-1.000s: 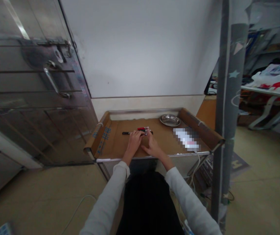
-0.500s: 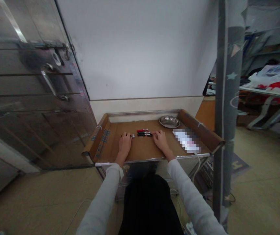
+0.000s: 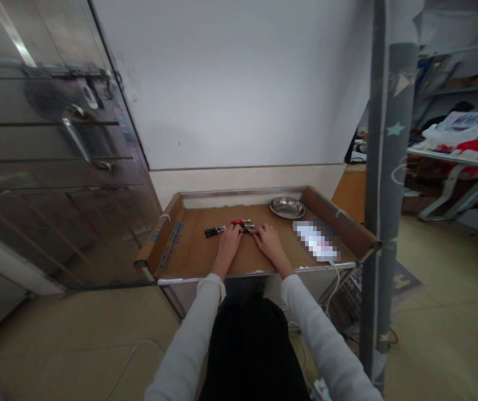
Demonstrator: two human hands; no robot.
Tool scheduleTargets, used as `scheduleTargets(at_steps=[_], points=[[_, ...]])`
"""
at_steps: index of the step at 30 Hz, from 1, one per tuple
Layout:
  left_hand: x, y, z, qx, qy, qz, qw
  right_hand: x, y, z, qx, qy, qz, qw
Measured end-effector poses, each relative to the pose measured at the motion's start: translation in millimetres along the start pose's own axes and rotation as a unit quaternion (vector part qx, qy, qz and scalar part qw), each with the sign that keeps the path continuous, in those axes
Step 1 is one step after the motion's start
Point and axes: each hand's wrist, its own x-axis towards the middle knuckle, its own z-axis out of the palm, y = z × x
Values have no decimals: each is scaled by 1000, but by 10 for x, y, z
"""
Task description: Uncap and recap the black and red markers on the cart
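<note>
Several marker pens lie on a brown cardboard-lined cart top (image 3: 205, 253). A black marker (image 3: 214, 230) lies alone to the left. A red-capped marker (image 3: 239, 221) and other pens sit bunched between my hands. My left hand (image 3: 229, 240) rests on the cardboard with its fingertips at the bunch. My right hand (image 3: 267, 239) touches the same bunch from the right, fingers curled down onto the pens. Which pen each hand grips is too small to make out.
A steel bowl (image 3: 287, 207) sits at the cart's back right. A white blurred object (image 3: 316, 240) with a cable lies on the right side. A metal door (image 3: 55, 156) stands left, a grey pole (image 3: 383, 184) right, shelving behind it.
My hands were together, spread apart half a second ago, and have come back together at the pens. One black marker now lies apart on the left.
</note>
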Motion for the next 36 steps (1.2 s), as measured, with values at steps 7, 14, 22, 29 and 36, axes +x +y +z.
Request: scheduleTargets(at_steps=[7, 14, 22, 29, 36], points=[[-25, -1, -20, -138, -20, 52, 989, 1, -66, -43, 34, 17, -49, 998], [-12, 32, -43, -209, -7, 64, 976, -2, -20, -12, 218, 16, -87, 972], [-31, 45, -41, -148, 40, 89, 984, -16, -2, -26, 186, 51, -53, 980], [-66, 18, 1, 28, -14, 79, 996, -101, 17, -103, 18, 103, 115, 988], [-75, 46, -39, 30, -13, 59, 998, -131, -111, -185, -28, 70, 38, 996]])
